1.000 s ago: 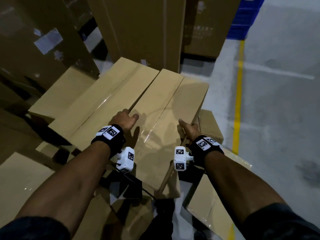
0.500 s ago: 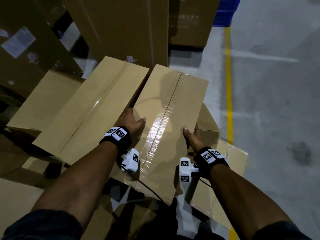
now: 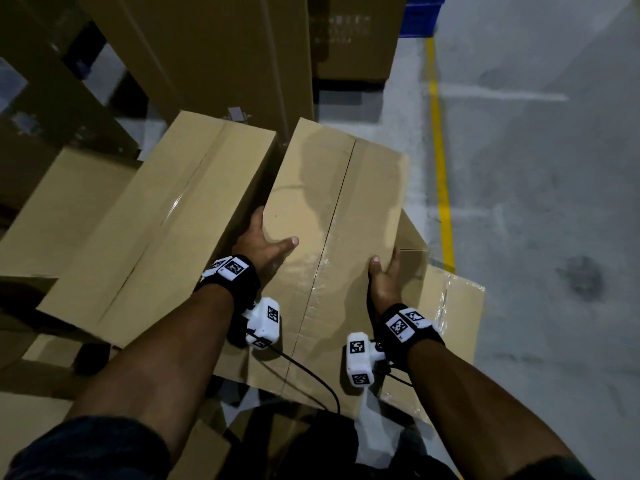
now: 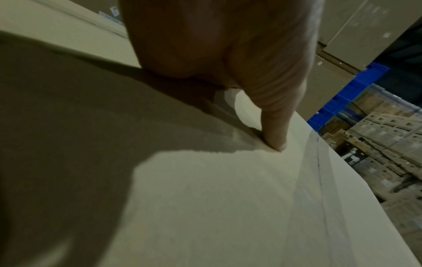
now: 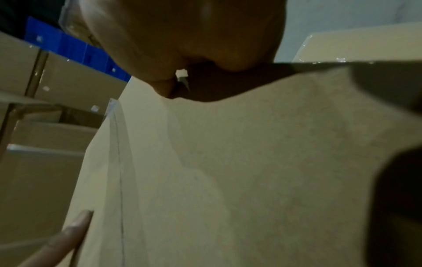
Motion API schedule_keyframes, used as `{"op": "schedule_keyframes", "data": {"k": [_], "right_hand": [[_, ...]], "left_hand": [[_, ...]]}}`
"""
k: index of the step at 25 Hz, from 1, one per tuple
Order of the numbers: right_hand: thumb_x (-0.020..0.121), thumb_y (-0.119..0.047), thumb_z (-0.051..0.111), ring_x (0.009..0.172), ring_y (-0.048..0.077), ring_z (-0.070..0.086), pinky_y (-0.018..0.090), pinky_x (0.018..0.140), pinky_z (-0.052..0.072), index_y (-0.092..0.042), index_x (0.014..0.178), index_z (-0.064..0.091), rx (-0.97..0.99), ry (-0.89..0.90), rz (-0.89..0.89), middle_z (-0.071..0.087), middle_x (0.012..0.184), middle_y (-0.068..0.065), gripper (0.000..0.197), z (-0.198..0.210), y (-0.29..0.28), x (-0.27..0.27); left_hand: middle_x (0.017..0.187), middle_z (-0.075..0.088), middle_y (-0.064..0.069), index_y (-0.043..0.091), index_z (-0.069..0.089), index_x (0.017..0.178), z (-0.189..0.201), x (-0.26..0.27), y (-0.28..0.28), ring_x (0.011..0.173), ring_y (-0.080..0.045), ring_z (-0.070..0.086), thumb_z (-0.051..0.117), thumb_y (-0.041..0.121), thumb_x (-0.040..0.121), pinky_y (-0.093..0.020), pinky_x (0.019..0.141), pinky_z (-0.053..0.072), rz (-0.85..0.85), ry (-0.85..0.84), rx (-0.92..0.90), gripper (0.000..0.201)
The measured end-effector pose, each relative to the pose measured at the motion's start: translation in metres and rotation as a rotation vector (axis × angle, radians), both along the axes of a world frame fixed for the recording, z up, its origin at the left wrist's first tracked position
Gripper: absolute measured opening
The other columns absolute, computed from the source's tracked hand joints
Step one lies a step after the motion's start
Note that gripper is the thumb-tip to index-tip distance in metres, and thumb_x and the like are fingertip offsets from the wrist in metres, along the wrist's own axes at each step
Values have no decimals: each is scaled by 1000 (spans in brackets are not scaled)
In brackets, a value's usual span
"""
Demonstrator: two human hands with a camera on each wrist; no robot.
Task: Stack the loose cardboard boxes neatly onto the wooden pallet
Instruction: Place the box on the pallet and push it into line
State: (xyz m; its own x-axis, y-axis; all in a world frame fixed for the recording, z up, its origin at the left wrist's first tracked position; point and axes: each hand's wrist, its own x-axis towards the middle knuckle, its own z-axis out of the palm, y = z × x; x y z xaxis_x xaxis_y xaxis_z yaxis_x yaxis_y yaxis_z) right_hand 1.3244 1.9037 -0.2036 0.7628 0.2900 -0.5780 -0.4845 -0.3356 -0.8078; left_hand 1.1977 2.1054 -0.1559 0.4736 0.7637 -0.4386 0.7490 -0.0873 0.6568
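A long taped cardboard box [image 3: 332, 209] lies in front of me, angled away, on top of other cartons. My left hand [image 3: 263, 244] grips its left long edge, thumb on the top face, fingers down the side in the gap beside the neighbouring long box [image 3: 166, 216]. My right hand [image 3: 384, 275] grips the right long edge the same way. In the left wrist view the thumb [image 4: 274, 133] presses on the box top [image 4: 205, 198]. The right wrist view shows the palm [image 5: 194, 36] against the box [image 5: 228, 162]. No wooden pallet is in view.
Tall cartons [image 3: 221, 46] stand close behind the boxes, with blue crates [image 3: 419, 15] beyond. A flatter box [image 3: 450, 317] lies under my right wrist. A yellow line [image 3: 440, 161] runs along the grey floor [image 3: 536, 202] on the right.
The box has come toward me and away from the neighbouring box, opening a gap. Both hands shifted from its top face to grips on its long edges.
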Motion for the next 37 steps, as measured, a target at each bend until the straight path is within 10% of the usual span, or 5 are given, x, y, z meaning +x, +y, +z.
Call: {"op": "schedule_keyframes", "data": {"k": [6,14,21,27,37], "right_hand": [[86,-34,79,117,15,46,36,108,40,-47,158,0,2,-115,124,38,131,-10,107,25,-16,-14],[77,-48,80,138,22,44,48,113,39,-66,147,1,85,-202,285,28,163,-10,107,70,-49,-20],[84,-30,80,124,12,53,33,104,45,-50,156,9,211,-326,379,40,148,-14,103,113,-108,-14],[89,-30,76,143,13,31,24,106,27,-38,160,6,214,-478,675,18,166,-8,100,140,-180,-1],[85,-33,79,146,18,26,42,120,23,-42,158,2,367,-563,1085,16,167,-8,107,188,-261,-33]], "left_hand": [[145,51,-3,41,13,154,7,-13,-11,130,-31,50,80,56,71,-36,109,40,11,-19,20,108],[161,29,3,60,4,146,50,-47,-62,145,-27,33,76,60,71,-49,116,32,37,-93,142,104],[162,25,6,56,1,151,86,-70,-152,148,-29,26,74,55,79,-49,117,24,188,-125,196,103],[161,28,8,63,5,146,108,-91,-274,147,-25,28,75,55,77,-52,118,27,436,-243,287,98],[162,20,16,59,12,149,149,-147,-469,146,-10,23,79,43,79,-36,116,25,870,-438,441,98]]}}
